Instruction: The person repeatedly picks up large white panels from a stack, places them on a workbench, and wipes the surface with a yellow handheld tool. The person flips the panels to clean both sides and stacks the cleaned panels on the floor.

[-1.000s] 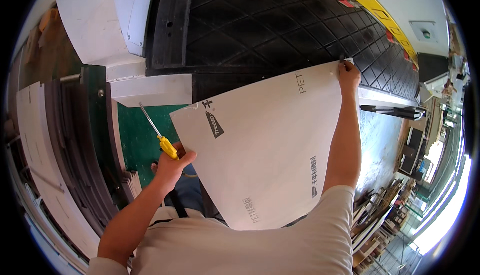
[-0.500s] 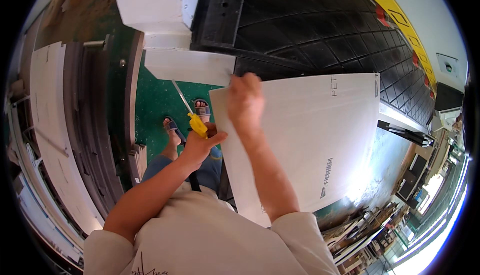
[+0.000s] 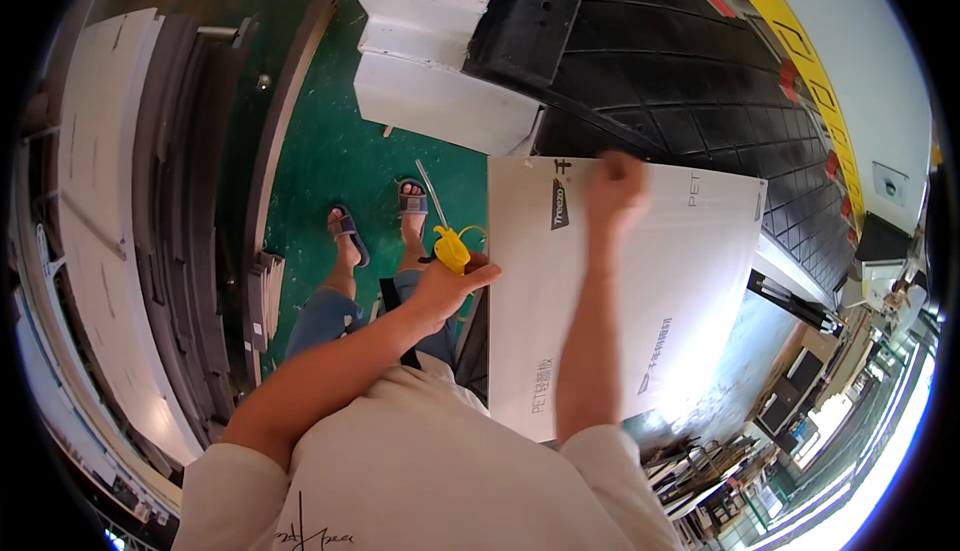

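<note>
My left hand (image 3: 455, 286) is closed around the yellow handle of an air blow gun (image 3: 452, 249), just off the left edge of a large pale board (image 3: 530, 301). Its long thin metal nozzle points away from me over the green floor, and a thin yellow hose loops beside the handle. Over the far part of the board is my right hand (image 3: 615, 191), blurred by motion and curled like a fist. Anything inside its fingers is hidden, and I cannot tell whether it touches the surface. Dark printed marks show on the board.
Beyond the board lies a black gridded machine bed (image 3: 640, 81), with a yellow rail (image 3: 800, 51) on its right. A white machine housing (image 3: 440, 101) stands at the far left of the board. Panels (image 3: 105, 201) are stacked along the left, and my sandalled feet are on the green floor (image 3: 330, 171).
My right hand has swept rightward across the board from near its far left corner, uncovering printed marks there. My left hand keeps the air blow gun. The whole view has shifted and turned slightly.
</note>
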A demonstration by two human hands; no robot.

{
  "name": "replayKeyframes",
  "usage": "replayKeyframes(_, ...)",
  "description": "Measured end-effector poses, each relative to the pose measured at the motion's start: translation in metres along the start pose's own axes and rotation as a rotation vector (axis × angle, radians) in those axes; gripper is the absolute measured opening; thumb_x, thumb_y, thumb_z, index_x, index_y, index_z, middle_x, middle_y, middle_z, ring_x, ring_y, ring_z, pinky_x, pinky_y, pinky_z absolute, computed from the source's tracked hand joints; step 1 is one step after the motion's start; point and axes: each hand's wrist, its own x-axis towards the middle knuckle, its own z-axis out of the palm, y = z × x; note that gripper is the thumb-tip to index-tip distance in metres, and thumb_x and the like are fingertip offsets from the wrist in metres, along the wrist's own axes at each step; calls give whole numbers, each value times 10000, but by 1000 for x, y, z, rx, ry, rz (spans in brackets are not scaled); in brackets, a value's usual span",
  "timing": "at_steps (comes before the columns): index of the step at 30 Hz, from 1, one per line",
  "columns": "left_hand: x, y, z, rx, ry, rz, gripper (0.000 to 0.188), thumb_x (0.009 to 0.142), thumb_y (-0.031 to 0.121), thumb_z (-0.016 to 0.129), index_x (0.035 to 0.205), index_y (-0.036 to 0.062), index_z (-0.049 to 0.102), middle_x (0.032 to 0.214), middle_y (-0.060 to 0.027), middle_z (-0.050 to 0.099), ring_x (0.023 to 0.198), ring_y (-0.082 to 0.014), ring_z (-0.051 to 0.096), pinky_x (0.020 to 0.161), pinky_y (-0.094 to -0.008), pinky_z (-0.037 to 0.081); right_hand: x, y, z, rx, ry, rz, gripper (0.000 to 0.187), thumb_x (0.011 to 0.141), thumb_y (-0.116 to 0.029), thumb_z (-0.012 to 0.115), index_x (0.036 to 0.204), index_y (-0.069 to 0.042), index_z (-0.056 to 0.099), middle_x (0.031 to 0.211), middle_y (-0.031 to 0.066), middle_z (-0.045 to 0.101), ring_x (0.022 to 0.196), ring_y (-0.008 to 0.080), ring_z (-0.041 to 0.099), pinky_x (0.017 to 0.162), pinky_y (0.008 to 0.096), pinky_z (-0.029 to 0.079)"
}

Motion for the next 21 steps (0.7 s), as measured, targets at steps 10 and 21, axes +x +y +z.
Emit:
replayKeyframes(10, 0, -15, 1, 4, 58, -20, 327, 866, 323, 852, 790, 96, 629, 754, 44, 588, 683, -74, 513, 631, -266, 399, -34, -65, -1, 92, -66, 70, 44, 867, -49, 716, 895, -15, 720, 849, 125, 708, 763, 267, 697, 695, 399, 545)
replayKeyframes(21, -1, -20, -1, 94, 146, 20, 338, 863, 345, 832, 756, 85, 643, 732, 17, 638, 644, -77, 543, 606, -274, 413, -75, -122, 34, 127, -225, -231, 49, 867, -35, 703, 831, -39, 670, 786, 142, 599, 685, 341, 623, 615, 415, 497)
